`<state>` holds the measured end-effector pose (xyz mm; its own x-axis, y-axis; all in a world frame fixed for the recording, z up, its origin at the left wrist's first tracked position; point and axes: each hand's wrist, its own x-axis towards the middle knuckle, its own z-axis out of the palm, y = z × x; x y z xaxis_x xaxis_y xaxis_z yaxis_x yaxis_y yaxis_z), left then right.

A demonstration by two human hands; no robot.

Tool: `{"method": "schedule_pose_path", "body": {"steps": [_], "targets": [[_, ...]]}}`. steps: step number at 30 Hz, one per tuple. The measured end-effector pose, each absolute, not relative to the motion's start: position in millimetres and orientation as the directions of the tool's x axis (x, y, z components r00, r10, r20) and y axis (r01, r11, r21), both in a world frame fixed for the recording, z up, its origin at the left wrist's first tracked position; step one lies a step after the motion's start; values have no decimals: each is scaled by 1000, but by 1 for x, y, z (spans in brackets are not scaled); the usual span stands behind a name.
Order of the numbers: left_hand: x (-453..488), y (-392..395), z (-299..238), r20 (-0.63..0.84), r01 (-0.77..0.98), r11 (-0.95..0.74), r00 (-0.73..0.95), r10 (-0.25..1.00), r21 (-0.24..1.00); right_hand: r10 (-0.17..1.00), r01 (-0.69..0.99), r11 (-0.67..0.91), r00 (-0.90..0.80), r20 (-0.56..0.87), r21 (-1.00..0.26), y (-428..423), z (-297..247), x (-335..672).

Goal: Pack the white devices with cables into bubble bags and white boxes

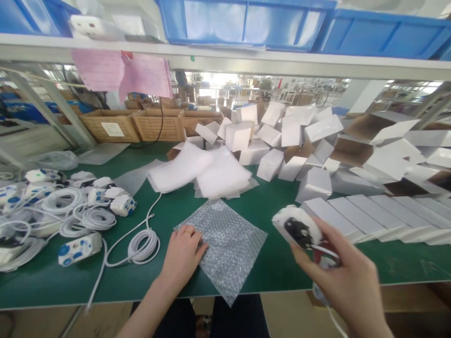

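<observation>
A sheet of bubble wrap [232,244] lies at an angle on the green bench, one corner hanging past the front edge. My left hand [185,251] rests on its left side, fingers stretched out and slightly bent. To the right, above the bench, my right hand [347,270] grips a white plug adapter [284,217] with a black part on one side. A white cord runs from the adapter through the hand and hangs below it. Left of my left hand are a coiled white cord [143,246] and a white block with blue discs [80,249].
More white cords and blue-dotted blocks [98,218] pile up at left. Stacked foam sheets [221,173] lie behind the bubble wrap. White boxes [269,165] heap at the back right, with flat cartons [366,216] in a row. Blue bins [243,23] stand on the shelf overhead.
</observation>
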<state>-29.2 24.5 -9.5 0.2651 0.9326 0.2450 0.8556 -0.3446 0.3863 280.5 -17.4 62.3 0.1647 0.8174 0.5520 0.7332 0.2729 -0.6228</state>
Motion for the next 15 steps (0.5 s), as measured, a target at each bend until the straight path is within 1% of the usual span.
{"method": "schedule_pose_path", "body": {"steps": [1, 3, 4, 6, 11, 13, 15], "targets": [[-26, 19, -10, 238, 841, -365, 289, 927, 400, 834, 709, 324, 98, 542, -627, -7, 57, 266], [-11, 9, -15, 215, 775, -446, 391, 895, 447, 870, 628, 395, -22, 492, -671, 12, 44, 244], [-1, 5, -19, 203, 737, -480, 439, 875, 476, 886, 585, 406, -62, 460, -702, 19, 37, 238], [17, 1, -26, 196, 690, -494, 467, 862, 529, 913, 525, 385, -95, 398, -759, 30, 25, 231], [22, 13, -37, 209, 639, -363, 306, 929, 678, 971, 403, 234, -50, 234, -885, 34, 16, 237], [15, 22, -38, 209, 596, -302, 222, 952, 744, 974, 401, 227, -75, 215, -887, 31, 19, 240], [10, 29, -36, 219, 550, -261, 142, 965, 794, 961, 429, 273, -165, 223, -861, 27, 22, 238]]}}
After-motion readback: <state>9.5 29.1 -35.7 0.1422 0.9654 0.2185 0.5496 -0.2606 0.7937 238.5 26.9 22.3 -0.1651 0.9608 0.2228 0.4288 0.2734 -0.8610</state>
